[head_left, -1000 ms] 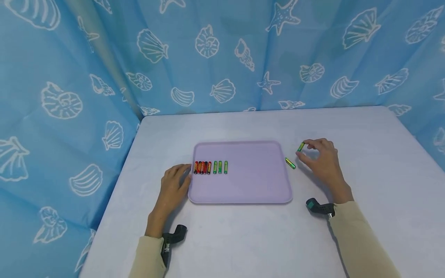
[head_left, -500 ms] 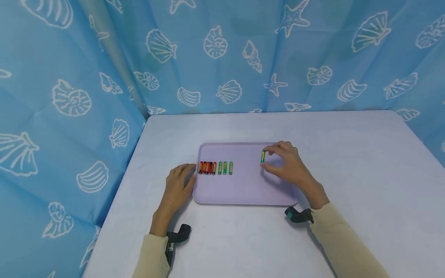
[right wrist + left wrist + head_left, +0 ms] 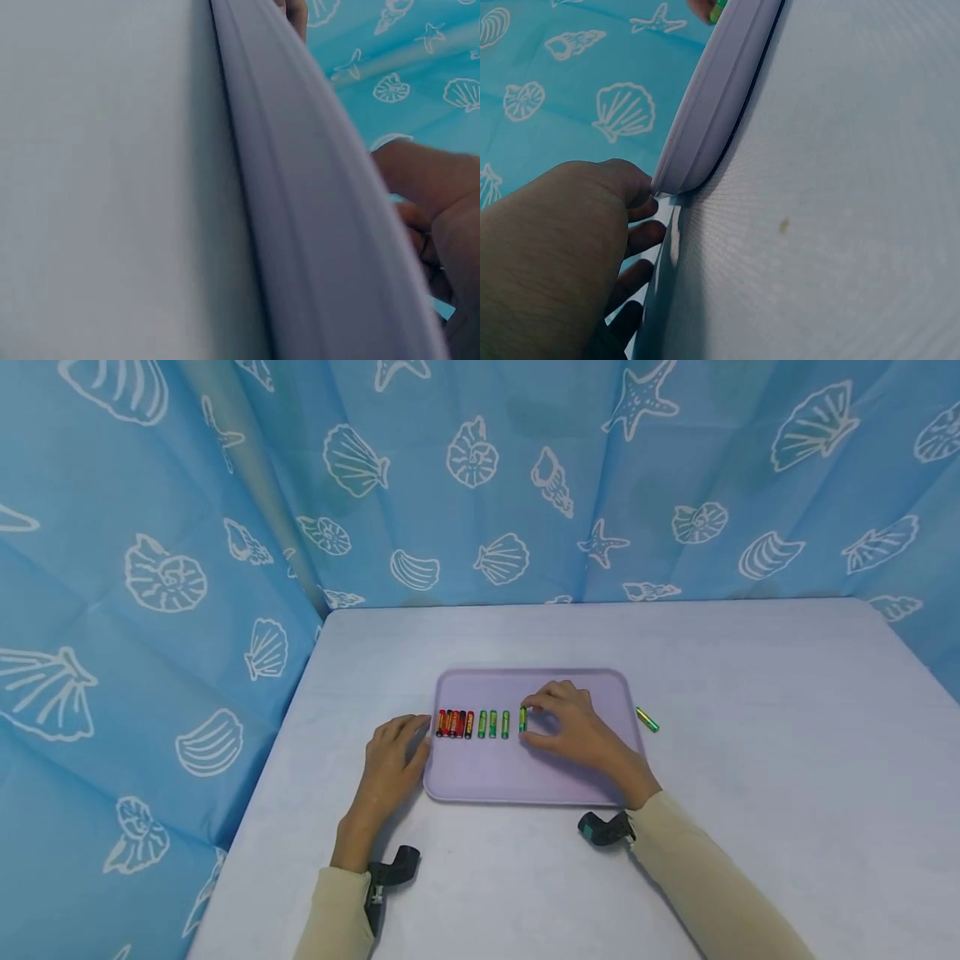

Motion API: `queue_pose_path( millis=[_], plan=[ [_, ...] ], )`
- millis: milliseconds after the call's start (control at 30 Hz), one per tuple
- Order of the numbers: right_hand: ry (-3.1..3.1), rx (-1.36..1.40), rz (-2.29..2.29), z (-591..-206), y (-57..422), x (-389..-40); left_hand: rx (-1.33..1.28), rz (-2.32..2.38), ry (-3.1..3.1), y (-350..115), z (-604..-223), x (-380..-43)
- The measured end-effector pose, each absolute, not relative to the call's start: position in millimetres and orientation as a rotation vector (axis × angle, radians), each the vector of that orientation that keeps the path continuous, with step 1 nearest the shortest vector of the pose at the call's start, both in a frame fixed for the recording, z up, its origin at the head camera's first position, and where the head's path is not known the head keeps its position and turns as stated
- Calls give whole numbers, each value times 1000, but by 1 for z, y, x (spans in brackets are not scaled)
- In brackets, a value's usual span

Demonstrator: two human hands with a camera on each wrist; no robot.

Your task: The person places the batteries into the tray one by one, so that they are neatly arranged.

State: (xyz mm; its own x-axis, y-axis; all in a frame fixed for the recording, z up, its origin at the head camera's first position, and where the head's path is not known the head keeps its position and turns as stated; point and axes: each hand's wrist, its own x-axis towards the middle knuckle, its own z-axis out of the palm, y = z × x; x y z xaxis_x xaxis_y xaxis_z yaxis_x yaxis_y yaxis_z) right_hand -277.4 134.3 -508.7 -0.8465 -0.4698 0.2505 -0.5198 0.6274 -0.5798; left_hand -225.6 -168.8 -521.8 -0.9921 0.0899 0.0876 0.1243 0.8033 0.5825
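My right hand [image 3: 573, 724] pinches a green battery [image 3: 522, 719] between thumb and fingertips, upright in line with the others, over the middle of the lilac tray [image 3: 480, 781]. To its left, green batteries [image 3: 493, 724] lie in a row. Several red and black batteries [image 3: 453, 723] sit close together near the tray's left edge. There, my left hand [image 3: 392, 768] touches the rim with relaxed fingers; the left wrist view shows its thumb [image 3: 634, 180] against the tray's corner. In the right wrist view the tray wall [image 3: 300, 172] hides the pinched battery.
One more green battery [image 3: 647, 719] lies slanted on the white tablecloth [image 3: 750, 693], just right of the tray. A blue curtain [image 3: 450, 485] with shell prints hangs behind the table and along its left side.
My right hand has carried the green battery leftward from beyond the tray's right side, then lowered it beside the row of green batteries. The left hand has stayed at the tray's edge.
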Motion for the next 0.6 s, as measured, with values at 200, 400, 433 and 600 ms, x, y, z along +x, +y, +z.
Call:
queue_pose_path(
  millis=[200, 400, 433, 600],
  plan=[
    [-2777, 839, 1009, -514, 129, -279, -185, -923, -2925, -169, -521, -226],
    [-2785, 842, 1000, -516, 126, -279, -187, -929, -2928, -169, -521, -226],
    [-2791, 842, 998, -516, 125, -279, -186, -930, -2929, -169, -521, -226],
    [-2803, 849, 986, -517, 124, -278, -195, -935, -2913, -168, -521, -225]
  ],
)
